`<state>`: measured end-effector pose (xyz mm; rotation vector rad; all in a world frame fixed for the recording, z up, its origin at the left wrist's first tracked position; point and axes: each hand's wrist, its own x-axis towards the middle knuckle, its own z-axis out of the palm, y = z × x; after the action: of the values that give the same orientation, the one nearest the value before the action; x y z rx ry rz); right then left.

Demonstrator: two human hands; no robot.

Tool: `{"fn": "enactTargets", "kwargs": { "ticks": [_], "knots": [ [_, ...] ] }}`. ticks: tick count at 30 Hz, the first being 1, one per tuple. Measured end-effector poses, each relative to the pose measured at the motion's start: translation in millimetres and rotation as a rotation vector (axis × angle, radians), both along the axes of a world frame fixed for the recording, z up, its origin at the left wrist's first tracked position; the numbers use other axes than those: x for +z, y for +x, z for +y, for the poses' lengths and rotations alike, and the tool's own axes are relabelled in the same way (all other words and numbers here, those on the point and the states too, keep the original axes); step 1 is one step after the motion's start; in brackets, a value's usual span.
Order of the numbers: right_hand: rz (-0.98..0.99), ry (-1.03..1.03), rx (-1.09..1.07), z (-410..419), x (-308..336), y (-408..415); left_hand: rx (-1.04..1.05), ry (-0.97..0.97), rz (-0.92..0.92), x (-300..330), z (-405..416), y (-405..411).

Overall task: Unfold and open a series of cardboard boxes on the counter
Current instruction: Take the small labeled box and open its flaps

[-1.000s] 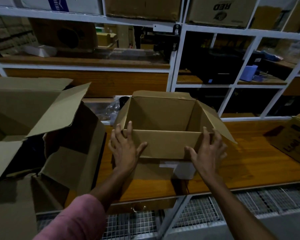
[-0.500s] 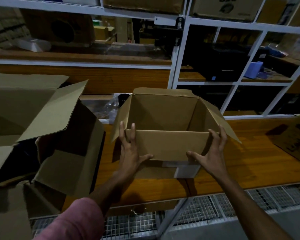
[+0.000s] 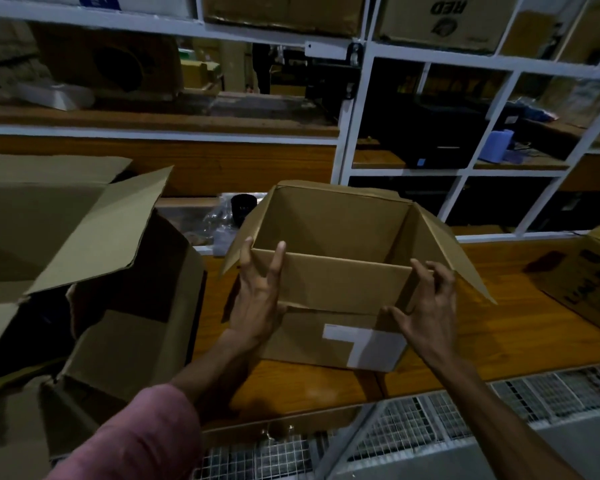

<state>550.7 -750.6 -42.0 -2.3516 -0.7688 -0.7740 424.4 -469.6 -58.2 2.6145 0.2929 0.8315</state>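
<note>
Cardboard box [image 3: 329, 278] near flap between both hands' fingers [image 3: 278, 254], on counter [image 3: 499, 327]

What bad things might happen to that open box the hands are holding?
1. The small cardboard box stands near the front edge of the wooden counter; a pull toward the person might slide it off.
2. The left hand and right hand press only the near flap, so it may crease or tear if forced.
3. The big open box beside it sits close, so its flaps could snag.
</note>
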Motion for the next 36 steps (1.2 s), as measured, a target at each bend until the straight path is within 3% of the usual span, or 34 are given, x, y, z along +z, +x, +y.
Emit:
{"fn": "enactTargets", "kwargs": {
  "ticks": [5, 18, 27, 36],
  "knots": [
    [-0.076, 0.048, 0.005, -24.8, 46.8, -31.7, 0.006, 0.053, -0.131, 37.7, -22.4, -24.6],
    [-0.351, 0.167, 0.039, -46.3, 241.8, -92.9, 0.022, 0.301, -0.459, 245.4, -30.8, -92.6],
    [-0.475, 0.199, 0.197, 45.1, 319.5, -144.3, 0.147, 0.441, -0.534, 320.3, 43.6, -191.6],
    [-0.526, 0.267, 0.303, 210.3, 345.3, -222.6, 0.314, 0.520, -0.498, 350.2, 184.1, -308.5]
  ]
}}
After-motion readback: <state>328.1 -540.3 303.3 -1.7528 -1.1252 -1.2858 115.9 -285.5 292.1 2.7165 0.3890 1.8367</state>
